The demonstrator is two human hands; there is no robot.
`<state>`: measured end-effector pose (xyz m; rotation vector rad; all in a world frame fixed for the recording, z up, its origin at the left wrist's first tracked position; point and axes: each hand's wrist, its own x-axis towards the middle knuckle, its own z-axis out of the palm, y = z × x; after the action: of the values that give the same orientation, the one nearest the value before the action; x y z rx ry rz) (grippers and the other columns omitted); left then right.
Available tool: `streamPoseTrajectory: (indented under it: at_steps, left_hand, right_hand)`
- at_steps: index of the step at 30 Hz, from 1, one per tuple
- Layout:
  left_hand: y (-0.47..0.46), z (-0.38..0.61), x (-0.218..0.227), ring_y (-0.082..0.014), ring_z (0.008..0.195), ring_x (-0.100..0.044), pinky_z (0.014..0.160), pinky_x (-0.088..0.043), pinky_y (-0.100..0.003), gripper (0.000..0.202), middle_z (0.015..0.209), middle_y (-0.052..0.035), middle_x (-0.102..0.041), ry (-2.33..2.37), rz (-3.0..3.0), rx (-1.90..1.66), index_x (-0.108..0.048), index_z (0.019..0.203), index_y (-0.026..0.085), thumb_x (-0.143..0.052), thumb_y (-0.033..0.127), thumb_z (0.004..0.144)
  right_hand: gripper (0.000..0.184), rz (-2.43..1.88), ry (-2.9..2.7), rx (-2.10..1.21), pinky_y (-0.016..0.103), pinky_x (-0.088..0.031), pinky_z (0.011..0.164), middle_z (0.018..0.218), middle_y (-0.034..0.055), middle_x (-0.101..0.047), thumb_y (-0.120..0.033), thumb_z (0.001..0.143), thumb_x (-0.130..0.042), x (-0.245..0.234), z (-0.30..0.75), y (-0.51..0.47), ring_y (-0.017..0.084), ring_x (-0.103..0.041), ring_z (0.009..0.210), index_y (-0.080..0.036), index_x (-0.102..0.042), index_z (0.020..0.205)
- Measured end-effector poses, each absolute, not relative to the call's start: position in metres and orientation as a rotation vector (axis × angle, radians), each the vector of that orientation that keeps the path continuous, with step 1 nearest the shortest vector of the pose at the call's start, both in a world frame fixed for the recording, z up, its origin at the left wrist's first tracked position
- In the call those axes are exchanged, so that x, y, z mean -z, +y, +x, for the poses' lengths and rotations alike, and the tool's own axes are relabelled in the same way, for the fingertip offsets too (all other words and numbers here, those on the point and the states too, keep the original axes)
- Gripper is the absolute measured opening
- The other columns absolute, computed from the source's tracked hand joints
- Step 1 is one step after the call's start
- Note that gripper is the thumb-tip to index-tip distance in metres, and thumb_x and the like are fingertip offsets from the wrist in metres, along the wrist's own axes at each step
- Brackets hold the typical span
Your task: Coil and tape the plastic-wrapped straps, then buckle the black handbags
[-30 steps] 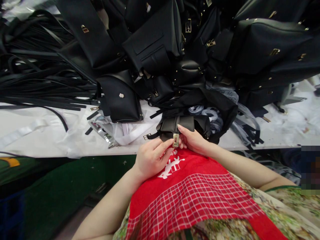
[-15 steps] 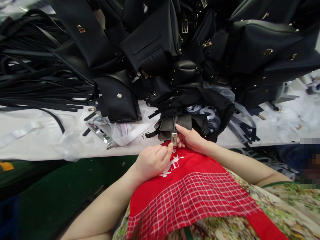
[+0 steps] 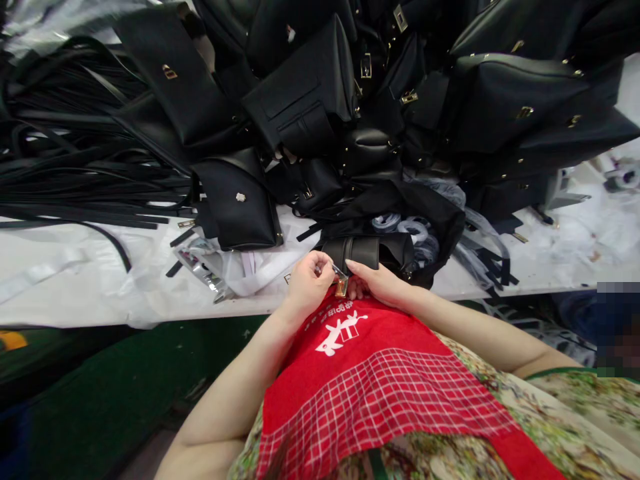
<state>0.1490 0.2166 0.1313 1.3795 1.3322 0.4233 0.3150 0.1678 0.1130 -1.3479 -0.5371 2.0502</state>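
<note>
A small black handbag (image 3: 364,252) lies at the table's front edge, against the red apron. My right hand (image 3: 385,283) grips its near side, thumb on top and fingers curled underneath. A gold metal clasp (image 3: 341,287) on the bag's strap hangs between my two hands. My left hand (image 3: 311,283) is closed in a pinch just above and left of the clasp. A thin, shiny edge shows by its fingertips, too small to name. The bag's left end is partly hidden behind this hand.
Black handbags (image 3: 240,200) are piled along the back. Bundled black straps (image 3: 75,160) lie at the left. Behind the held bag are rolls of clear film (image 3: 415,230). A clear plastic packet (image 3: 205,267) rests left of my hands on the white table (image 3: 120,303).
My left hand has moved up and left from the clasp's lower end to above it, beside the strap. The clasp now tilts. My right hand keeps its grip on the bag.
</note>
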Motion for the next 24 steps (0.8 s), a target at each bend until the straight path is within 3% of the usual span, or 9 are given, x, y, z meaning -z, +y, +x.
streamPoseTrajectory:
  at_steps: [4, 9, 12, 16, 24]
  left_hand:
    - [0.212, 0.153, -0.139, -0.0107, 0.061, -0.058, 0.058, -0.046, -0.023, 0.010, 0.076, 0.0001, -0.063, 1.133, 1.183, -0.495, -0.055, 0.083, 0.019, -0.050, 0.026, 0.087]
    - [0.209, 0.163, -0.147, -0.0106, 0.044, -0.050, 0.046, -0.039, -0.022, 0.010, 0.060, 0.0049, -0.057, 1.114, 1.265, -0.326, -0.044, 0.085, 0.022, -0.042, 0.029, 0.091]
    - [0.209, 0.168, -0.146, -0.0167, 0.056, -0.059, 0.054, -0.044, -0.027, 0.004, 0.063, 0.0012, -0.058, 1.288, 1.680, -0.245, -0.045, 0.086, 0.021, -0.043, 0.019, 0.088]
    - [0.205, 0.173, -0.142, -0.0240, 0.072, -0.066, 0.064, -0.048, -0.032, 0.010, 0.074, -0.0057, -0.064, 1.446, 2.068, -0.219, -0.048, 0.092, 0.020, -0.042, 0.014, 0.086]
    - [0.215, 0.172, -0.130, -0.0263, 0.072, -0.065, 0.064, -0.047, -0.034, 0.012, 0.074, -0.0081, -0.063, 1.720, 2.077, -0.218, -0.050, 0.095, 0.017, -0.044, 0.016, 0.085]
  right_hand:
    - [0.051, -1.377, -0.567, -2.052, 0.020, -0.038, 0.042, 0.054, 0.0028, -0.063, -0.061, 0.085, -0.054, -0.112, 0.316, 0.168, 0.010, -0.055, 0.044, -0.014, -0.064, 0.071]
    - [0.053, -1.400, -0.606, -2.056, 0.020, -0.038, 0.043, 0.052, 0.0023, -0.062, -0.063, 0.082, -0.055, -0.114, 0.315, 0.169, 0.010, -0.055, 0.045, -0.015, -0.061, 0.063]
    - [0.055, -1.422, -0.620, -2.058, 0.020, -0.037, 0.042, 0.050, 0.0024, -0.061, -0.066, 0.080, -0.056, -0.118, 0.315, 0.170, 0.010, -0.054, 0.044, -0.014, -0.061, 0.060]
    - [0.055, -1.329, -0.622, -2.047, 0.020, -0.037, 0.042, 0.050, 0.0016, -0.060, -0.064, 0.081, -0.055, -0.121, 0.314, 0.171, 0.009, -0.053, 0.043, -0.014, -0.060, 0.060]
    - [0.053, -1.273, -0.707, -2.009, 0.022, -0.041, 0.045, 0.057, 0.0048, -0.065, -0.061, 0.084, -0.053, -0.111, 0.305, 0.178, 0.011, -0.055, 0.044, -0.012, -0.064, 0.066]
